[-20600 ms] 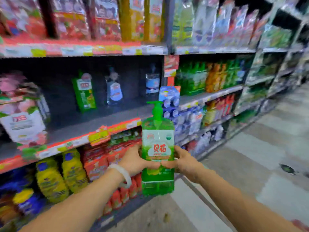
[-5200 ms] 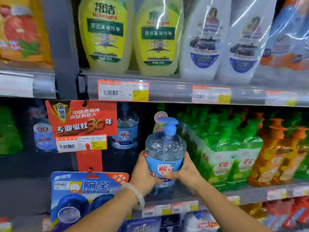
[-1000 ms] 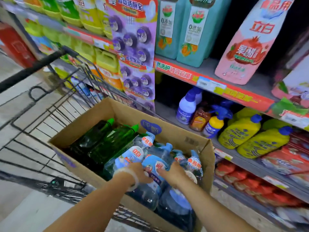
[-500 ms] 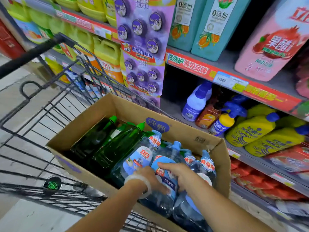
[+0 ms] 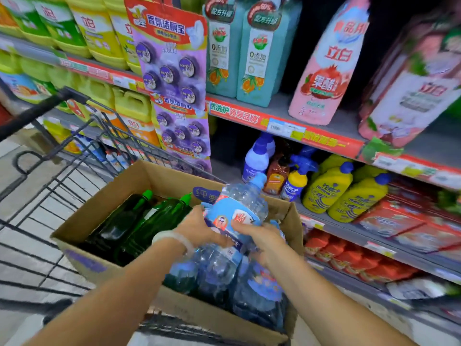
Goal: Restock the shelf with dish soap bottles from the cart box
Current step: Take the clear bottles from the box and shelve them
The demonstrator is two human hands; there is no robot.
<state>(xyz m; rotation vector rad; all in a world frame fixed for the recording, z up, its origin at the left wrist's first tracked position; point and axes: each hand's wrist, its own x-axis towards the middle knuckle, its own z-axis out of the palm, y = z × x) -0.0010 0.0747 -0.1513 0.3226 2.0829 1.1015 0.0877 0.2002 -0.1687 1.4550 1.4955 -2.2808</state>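
Observation:
A clear dish soap bottle with a blue label and blue pump top is raised just above the cardboard box, tilted with its top towards the shelf. My left hand grips its left side and my right hand grips its right side and base. More clear blue-labelled bottles lie in the box's near right half. Dark green bottles lie in its left half. The box sits in a black wire cart.
Store shelves run along the right, with yellow bottles, spray bottles, teal and pink refill packs. A purple hanging strip of toilet cleaners hangs beside the cart. Tiled floor shows at the left.
Both hands have lifted one blue-labelled bottle up out of the box; half a second ago they were closing on it among the others lying there.

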